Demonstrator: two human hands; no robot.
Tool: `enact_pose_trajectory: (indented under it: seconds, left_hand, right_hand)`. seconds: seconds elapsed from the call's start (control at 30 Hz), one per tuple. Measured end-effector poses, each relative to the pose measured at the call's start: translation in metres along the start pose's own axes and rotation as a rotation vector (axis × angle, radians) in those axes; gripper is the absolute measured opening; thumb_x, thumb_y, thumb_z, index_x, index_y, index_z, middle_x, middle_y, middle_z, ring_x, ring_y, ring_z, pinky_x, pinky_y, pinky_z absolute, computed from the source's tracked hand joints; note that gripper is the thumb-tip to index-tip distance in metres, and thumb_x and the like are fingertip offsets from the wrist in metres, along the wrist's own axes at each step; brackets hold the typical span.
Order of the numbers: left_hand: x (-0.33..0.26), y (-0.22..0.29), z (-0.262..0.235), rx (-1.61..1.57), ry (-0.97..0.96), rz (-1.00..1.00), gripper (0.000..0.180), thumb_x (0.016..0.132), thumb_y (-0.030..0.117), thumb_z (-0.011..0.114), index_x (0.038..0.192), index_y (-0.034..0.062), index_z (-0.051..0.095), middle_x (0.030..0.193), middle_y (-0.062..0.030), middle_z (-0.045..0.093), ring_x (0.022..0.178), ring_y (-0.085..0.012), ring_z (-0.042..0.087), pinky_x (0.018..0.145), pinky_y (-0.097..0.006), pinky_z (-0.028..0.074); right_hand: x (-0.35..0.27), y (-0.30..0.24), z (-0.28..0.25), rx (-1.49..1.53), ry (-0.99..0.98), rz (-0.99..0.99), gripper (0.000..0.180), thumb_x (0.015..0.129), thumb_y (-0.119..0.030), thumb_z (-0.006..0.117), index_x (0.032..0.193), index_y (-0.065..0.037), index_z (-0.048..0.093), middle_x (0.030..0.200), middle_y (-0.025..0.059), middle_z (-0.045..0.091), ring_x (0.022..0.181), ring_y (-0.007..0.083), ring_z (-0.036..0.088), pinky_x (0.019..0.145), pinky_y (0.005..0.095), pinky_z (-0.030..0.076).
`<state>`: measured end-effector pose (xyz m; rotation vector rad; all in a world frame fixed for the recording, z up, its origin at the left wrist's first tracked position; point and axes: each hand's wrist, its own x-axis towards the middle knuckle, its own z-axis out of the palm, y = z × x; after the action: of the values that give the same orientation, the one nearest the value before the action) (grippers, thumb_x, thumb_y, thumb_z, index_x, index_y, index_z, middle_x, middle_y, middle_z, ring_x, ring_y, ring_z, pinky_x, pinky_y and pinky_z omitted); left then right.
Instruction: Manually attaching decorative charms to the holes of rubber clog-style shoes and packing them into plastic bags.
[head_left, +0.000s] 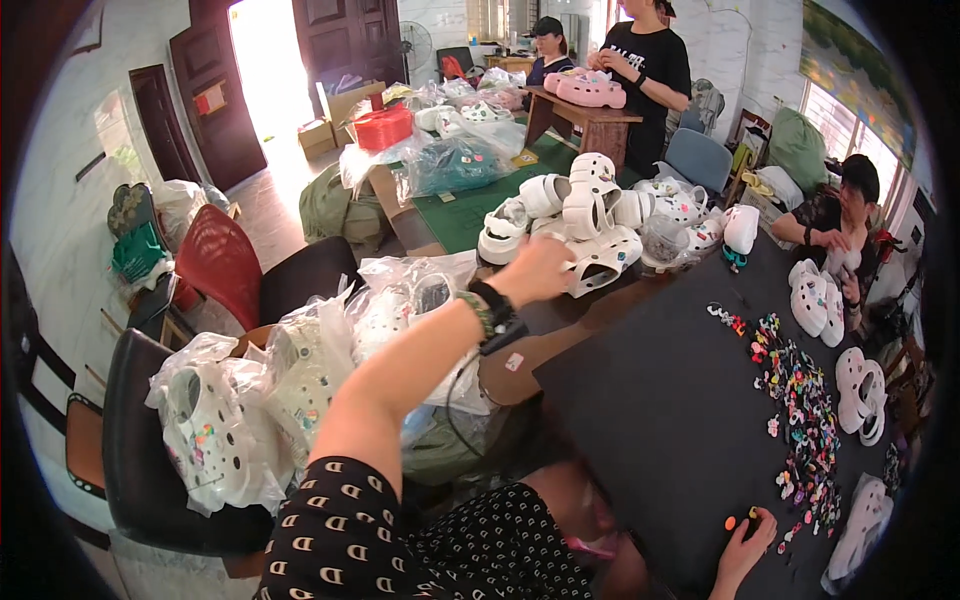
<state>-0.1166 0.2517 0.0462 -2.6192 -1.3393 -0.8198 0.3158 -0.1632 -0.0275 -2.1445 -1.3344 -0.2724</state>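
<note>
Left hand is at the white clog, one o'clock from the worker; right hand nears an orange disc, three o'clock. Can't tell either grip! Light touch should steady that heap.

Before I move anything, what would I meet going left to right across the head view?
Large red chair → red bundle on the far table → left hand → right hand → one of the white clog pairs along the right side.
</note>
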Motion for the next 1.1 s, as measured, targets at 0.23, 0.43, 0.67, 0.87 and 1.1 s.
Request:
enact_pose_trajectory:
  seconds: [0.23,0.43,0.67,0.87,1.1]
  left_hand:
    - [-0.088,-0.124,-0.066,0.234,-0.090,-0.572,0.066,0.083,0.051,0.064,0.124,0.0001,0.056,0.126,-0.0245,0.057,0.125,-0.0434,0.046,0.103,-0.055,0.036]
    - [-0.152,-0.176,-0.067,0.153,-0.373,-0.821,0.068,0.070,0.055,0.078,0.105,-0.0021,0.070,0.108,-0.0238,0.068,0.106,-0.0386,0.064,0.091,-0.043,0.050]
    - [-0.090,-0.087,-0.123,0.115,0.058,-0.349,0.035,0.080,0.031,0.075,0.077,0.0033,0.054,0.075,-0.0201,0.063,0.078,-0.0412,0.062,0.067,-0.051,0.045]
    - [-0.021,-0.002,-0.181,-0.099,0.453,-0.196,0.033,0.084,0.027,0.071,0.073,0.0025,0.051,0.064,-0.0171,0.056,0.059,-0.0342,0.054,0.055,-0.044,0.042]
    - [0.054,0.093,-0.167,-1.109,0.491,-0.302,0.025,0.094,0.026,0.065,0.078,0.0133,0.050,0.059,0.0057,0.042,0.050,-0.0058,0.040,0.046,-0.022,0.031]
  right_hand:
    - [-0.006,-0.005,-0.007,0.015,0.082,-0.052,0.028,0.083,0.004,0.056,0.110,0.001,0.052,0.107,0.0177,0.054,0.105,0.0357,0.050,0.093,0.0445,0.040]
    - [-0.007,-0.012,-0.006,0.018,0.052,0.001,0.029,0.079,0.002,0.060,0.106,0.000,0.052,0.106,0.0183,0.052,0.104,0.0372,0.049,0.094,0.0458,0.037]
    - [-0.011,-0.009,-0.007,0.041,0.084,0.006,0.030,0.077,0.002,0.061,0.106,0.000,0.052,0.105,0.0174,0.053,0.103,0.0372,0.049,0.096,0.0471,0.036]
    - [-0.008,-0.019,-0.013,0.061,0.077,0.033,0.031,0.077,0.002,0.062,0.106,0.000,0.052,0.105,0.0177,0.053,0.103,0.0362,0.051,0.100,0.0477,0.035]
    - [-0.009,-0.016,-0.010,0.039,0.152,-0.043,0.028,0.078,-0.002,0.062,0.106,-0.004,0.054,0.104,0.0168,0.055,0.103,0.0381,0.051,0.096,0.0488,0.036]
